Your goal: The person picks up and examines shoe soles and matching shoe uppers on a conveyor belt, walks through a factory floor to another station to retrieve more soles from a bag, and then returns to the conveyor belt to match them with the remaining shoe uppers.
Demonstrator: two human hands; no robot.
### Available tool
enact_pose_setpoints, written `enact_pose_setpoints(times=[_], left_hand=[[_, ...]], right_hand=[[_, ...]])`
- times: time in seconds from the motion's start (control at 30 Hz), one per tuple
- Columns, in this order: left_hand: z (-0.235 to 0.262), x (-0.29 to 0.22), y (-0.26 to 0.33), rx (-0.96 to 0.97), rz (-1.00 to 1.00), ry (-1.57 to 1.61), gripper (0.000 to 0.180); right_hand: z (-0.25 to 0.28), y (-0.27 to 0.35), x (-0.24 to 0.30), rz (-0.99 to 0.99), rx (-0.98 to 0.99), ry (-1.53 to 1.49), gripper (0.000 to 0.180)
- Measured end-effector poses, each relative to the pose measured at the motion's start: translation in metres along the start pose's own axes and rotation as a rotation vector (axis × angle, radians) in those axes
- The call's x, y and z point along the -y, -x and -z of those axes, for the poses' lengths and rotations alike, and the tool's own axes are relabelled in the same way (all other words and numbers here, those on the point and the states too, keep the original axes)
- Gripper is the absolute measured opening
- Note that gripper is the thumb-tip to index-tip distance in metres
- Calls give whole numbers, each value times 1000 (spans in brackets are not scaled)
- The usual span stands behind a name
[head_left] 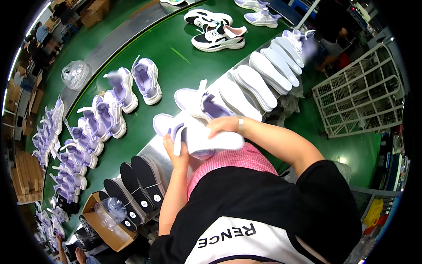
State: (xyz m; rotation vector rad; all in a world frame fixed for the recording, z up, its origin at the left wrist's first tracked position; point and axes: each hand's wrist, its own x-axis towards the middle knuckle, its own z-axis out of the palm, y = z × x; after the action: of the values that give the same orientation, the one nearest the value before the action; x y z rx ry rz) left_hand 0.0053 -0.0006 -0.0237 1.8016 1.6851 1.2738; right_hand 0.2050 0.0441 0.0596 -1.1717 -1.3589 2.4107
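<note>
My left hand is closed on a lilac and white sneaker just in front of me, at its opening. A white insole is gripped in my right hand, with the fingers over its upper side and one end reaching toward the sneaker. How far the insole goes into the sneaker I cannot tell, since hands and white parts overlap. A second lilac sneaker lies just beyond, at the bench edge. Stacks of white insoles extend away to the right of it.
Rows of lilac sneakers stand on the green conveyor to the left. Black insoles in tied stacks and a cardboard box are at the near left. Black and white sneakers lie farther off. A white wire rack stands right.
</note>
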Motion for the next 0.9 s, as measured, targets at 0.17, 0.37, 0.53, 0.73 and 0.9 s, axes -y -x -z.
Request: enact_pose_setpoints(times=[0.17,0.37,0.53,0.73,0.9], left_hand=[[5,-12,-4,67,133,41,43],[-6,-25,-11,12,372,394,41],[-1,-17,-14,-48,404,296,34],[-3,-21,-32,-132,564,357,19],[-1,-32,-31,-140,577,319,20]], right_hand=[[51,114,26,161,-171,120,20],[144,83,-39,-323,-675,1004,41],[161,83,-15,-78,-1066,973,28],[265,92,-34,-127,-1214,1335,45],[270,98,-30,-175,-1190,1211,44]])
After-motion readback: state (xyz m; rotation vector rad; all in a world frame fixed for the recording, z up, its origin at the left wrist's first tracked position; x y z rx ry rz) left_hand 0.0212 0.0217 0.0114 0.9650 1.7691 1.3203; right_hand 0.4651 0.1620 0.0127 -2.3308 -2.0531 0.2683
